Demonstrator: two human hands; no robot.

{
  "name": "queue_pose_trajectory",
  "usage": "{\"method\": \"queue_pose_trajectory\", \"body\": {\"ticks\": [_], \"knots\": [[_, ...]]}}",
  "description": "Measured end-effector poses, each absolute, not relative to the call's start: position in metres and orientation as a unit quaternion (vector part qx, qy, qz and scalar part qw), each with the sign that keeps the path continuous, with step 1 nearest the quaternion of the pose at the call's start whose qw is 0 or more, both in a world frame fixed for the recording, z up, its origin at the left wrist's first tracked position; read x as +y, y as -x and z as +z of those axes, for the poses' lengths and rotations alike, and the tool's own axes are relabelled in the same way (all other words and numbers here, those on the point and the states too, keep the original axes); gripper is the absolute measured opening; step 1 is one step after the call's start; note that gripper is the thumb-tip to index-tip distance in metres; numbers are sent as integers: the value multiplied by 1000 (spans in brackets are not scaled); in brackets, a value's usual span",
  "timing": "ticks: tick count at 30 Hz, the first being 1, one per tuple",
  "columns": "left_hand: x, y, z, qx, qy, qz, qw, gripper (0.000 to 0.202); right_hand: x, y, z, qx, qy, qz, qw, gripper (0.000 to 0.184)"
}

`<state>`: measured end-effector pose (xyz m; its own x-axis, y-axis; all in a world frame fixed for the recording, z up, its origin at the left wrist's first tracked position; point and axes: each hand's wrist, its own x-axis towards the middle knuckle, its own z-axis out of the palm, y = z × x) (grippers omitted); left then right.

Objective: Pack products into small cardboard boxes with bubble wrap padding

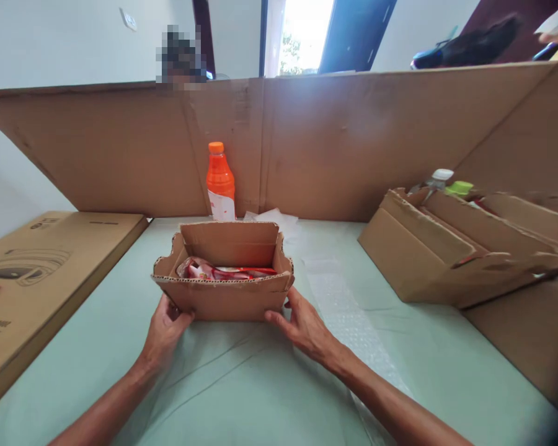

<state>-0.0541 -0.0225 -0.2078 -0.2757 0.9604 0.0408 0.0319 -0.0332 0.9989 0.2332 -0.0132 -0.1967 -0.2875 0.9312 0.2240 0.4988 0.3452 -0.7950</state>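
Note:
An open-topped cardboard box (pixel 227 300) stands in front of me on the pale green surface. Inside it lies a red and white packet (pixel 214 271) in clear wrapping; the box's front wall hides its lower part. My left hand (pixel 165 328) grips the box's lower left corner, thumb on the front face. On the opposite side, my right hand (pixel 302 322) holds the lower right corner, its thumb also against the front. Just behind the box an orange bottle (pixel 221 176) with an orange cap and white label stands upright.
A tall cardboard panel (pixel 316 142) crosses the back. To the right is a divided cardboard box (pixel 400 260) holding bottles with white and green caps. Bubble wrap (pixel 344 310) lies right of centre. A flat printed carton (pixel 65 266) rests at left. People are partly visible beyond the panel.

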Motion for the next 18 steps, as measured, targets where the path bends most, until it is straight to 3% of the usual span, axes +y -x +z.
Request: {"method": "queue_pose_trajectory", "body": {"ticks": [9,15,18], "knots": [[88,15,-223,514,-489,595,378,54,70,-246,-198,-698,538,266,391,58],[96,21,-238,528,-460,607,375,68,91,-248,-199,-697,543,280,375,63],[53,30,-243,552,-477,566,383,80,53,-278,-197,-691,564,257,372,52]]}}
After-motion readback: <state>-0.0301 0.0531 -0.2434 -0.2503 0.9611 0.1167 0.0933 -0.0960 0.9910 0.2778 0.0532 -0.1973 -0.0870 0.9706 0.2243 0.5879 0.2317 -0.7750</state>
